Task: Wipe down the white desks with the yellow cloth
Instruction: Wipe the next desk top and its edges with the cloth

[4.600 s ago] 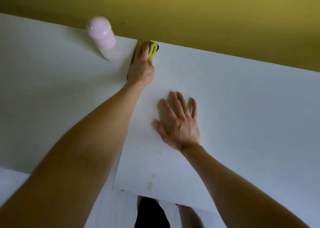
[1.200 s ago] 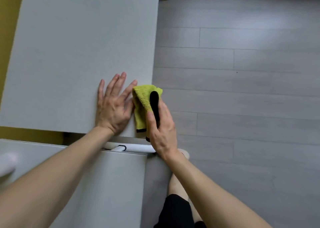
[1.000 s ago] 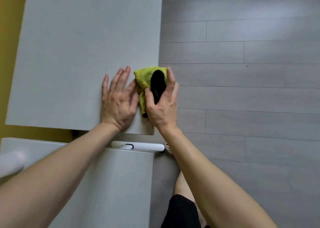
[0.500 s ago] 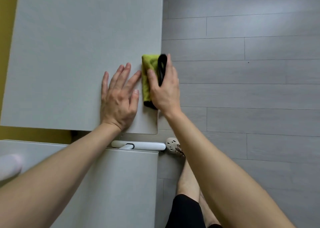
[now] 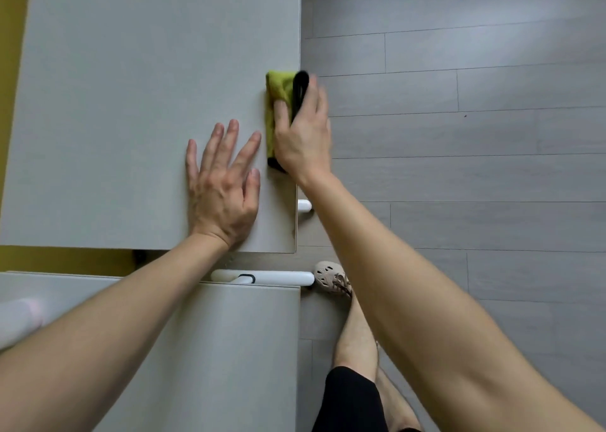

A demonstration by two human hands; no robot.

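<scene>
A white desk (image 5: 131, 87) fills the upper left of the head view, with its right edge running down the middle. My right hand (image 5: 303, 136) grips the folded yellow cloth (image 5: 277, 94), which has a black trim, and presses it over that right edge. My left hand (image 5: 223, 182) lies flat on the desktop with fingers spread, just left of the cloth. A second white desk (image 5: 229, 349) sits nearer me, below a narrow gap.
A pale pink and white bottle (image 5: 19, 317) lies on the near desk at the far left. White desk legs (image 5: 262, 277) show in the gap. Grey plank floor (image 5: 459, 169) lies to the right, with my foot in a beige shoe (image 5: 333, 279). A yellow wall (image 5: 10, 54) runs along the left.
My right hand has slid the cloth farther away along the desk's right edge. My left hand has stayed flat on the desktop. Earlier, the cloth was in my left hand at another desk's far edge.
</scene>
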